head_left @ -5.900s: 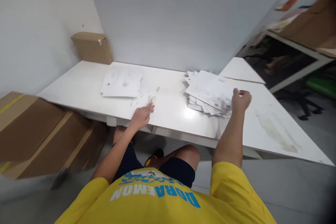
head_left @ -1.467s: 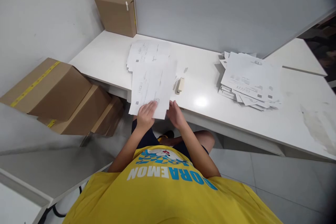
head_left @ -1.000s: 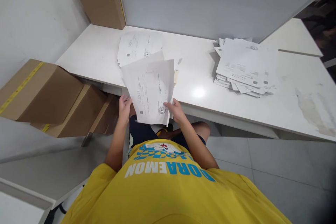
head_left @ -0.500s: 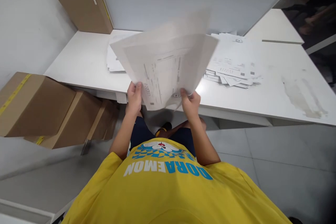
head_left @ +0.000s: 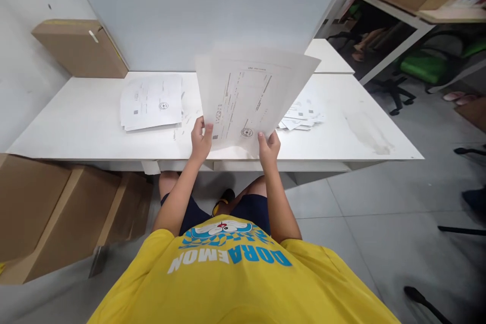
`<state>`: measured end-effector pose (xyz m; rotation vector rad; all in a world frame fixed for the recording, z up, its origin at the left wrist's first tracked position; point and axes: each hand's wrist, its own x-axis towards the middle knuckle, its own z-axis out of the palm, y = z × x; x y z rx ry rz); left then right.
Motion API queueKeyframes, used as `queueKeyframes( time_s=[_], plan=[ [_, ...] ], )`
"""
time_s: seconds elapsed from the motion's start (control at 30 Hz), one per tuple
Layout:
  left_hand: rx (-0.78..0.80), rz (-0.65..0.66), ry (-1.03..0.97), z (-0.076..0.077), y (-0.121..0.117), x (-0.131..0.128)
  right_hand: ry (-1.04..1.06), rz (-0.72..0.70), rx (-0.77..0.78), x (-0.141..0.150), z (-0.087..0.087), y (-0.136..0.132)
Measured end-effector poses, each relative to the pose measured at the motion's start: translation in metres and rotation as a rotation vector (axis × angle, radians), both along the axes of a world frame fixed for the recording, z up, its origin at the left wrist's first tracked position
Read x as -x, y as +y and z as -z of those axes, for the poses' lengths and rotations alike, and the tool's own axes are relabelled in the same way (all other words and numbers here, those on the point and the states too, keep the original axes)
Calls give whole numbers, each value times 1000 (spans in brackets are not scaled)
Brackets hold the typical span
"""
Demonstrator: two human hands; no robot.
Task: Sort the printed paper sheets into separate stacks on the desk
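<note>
Along the partition (head_left: 190, 10) runs a long white table (head_left: 334, 136), with the seated person's legs partly under it. Tan cardboard boxes (head_left: 76, 223) crowd the person's left side, and another cardboard box (head_left: 79, 50) leans in the table's far left corner. Nearer sits a fairly neat stack of printed sheets (head_left: 152, 106); over to the right, a messier paper pile (head_left: 299, 116) shows partly from behind the held papers.

Those held papers (head_left: 243, 96) are what has just changed: a second ago only the right hand clearly gripped them, with the left beside their edge, and now they stand tilted up between both hands. I'd judge that this leaves their weight to the two grips, clear of either pile, and lets the loose layers be evened.

The left hand (head_left: 201, 142) pinches the lower left corner, its thumb on the printed face. The right hand (head_left: 269, 149) pinches the lower right part, its thumb just beside the round stamp mark (head_left: 246, 132). Most of the paper rises above the fingers; how the fingertips press behind it, I can't tell.
</note>
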<state>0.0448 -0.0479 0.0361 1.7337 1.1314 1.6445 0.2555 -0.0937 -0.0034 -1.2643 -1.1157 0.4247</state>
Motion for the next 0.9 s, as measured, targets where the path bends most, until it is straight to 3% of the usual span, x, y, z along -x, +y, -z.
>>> queueKeyframes(
  time_s=[0.33,0.57,0.73,0.9],
  plan=[
    [10,38,106,11,5,5,20,-37,-10,-15,11,3],
    [-56,56,131,16,10,12,45,32,-28,-24,7,12],
    [-75,-10,143,25,9,8,65,-16,-49,-20,5,10],
    [-58,-12,110,24,8,3,116,-78,52,-29,7,8]
  ],
)
